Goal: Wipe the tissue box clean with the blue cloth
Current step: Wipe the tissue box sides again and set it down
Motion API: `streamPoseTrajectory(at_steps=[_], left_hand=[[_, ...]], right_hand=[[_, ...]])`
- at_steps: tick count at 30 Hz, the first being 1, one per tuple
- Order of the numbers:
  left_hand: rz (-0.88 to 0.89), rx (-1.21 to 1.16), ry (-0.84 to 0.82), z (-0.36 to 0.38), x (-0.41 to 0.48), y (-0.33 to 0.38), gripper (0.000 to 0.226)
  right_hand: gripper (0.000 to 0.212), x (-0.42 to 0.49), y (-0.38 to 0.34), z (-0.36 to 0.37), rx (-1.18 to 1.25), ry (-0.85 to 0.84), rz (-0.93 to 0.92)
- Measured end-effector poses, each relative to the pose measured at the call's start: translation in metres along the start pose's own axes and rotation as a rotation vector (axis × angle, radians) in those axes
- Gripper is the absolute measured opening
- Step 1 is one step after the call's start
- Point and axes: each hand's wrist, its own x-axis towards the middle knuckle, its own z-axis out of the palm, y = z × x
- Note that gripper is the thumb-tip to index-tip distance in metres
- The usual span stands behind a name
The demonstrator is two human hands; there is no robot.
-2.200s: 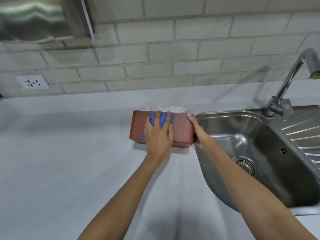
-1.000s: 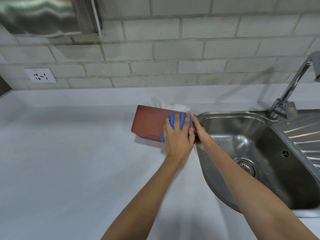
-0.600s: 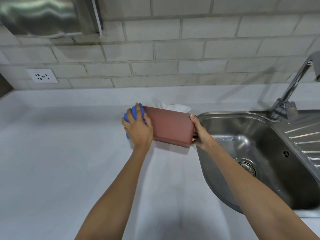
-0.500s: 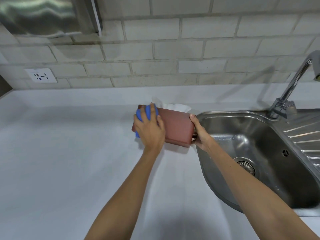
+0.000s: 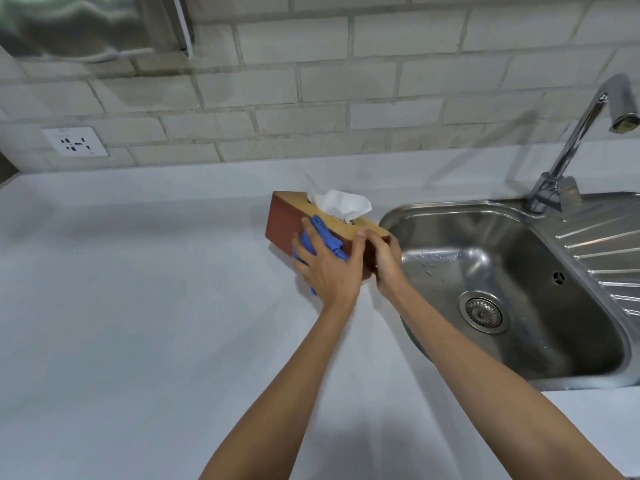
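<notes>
The tissue box is reddish-brown with a light wooden top, and a white tissue sticks up from its slot. It stands on the white counter just left of the sink, turned at an angle. My left hand presses the blue cloth flat against the box's near long side, toward its right half. My right hand grips the box's right end, thumb on the top edge. The lower part of that side is hidden behind my left hand.
A steel sink with a drain and ribbed drainboard lies right of the box, its tap at the back. A wall socket sits in the brick wall at left. A steel hood hangs top left.
My left hand has slid the cloth rightward along the box's near side, from its left end. The box has tipped back upright, so its wooden top and tissue show more.
</notes>
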Motion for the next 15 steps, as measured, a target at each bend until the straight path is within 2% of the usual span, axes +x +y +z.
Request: streamPoseTrajectory(at_steps=[2,7,11,15], left_hand=[[-0.11,-0.073,-0.007,-0.009,0.006,-0.001,0.093],[-0.287,-0.21,-0.025,-0.021,0.007,-0.017,0.07],[-0.329,-0.246,-0.031,-0.027,0.009,-0.025,0.056],[-0.352,-0.252,-0.055,-0.031,0.019,-0.025,0.052]], right_hand=[[0.064,-0.009,0.005,0.006,-0.008,0.031,-0.038],[0.078,-0.031,0.014,0.01,-0.166,0.083,-0.211],[0.081,-0.044,0.022,0.008,-0.215,0.109,-0.303],[0.084,-0.051,0.027,0.009,-0.216,0.109,-0.332]])
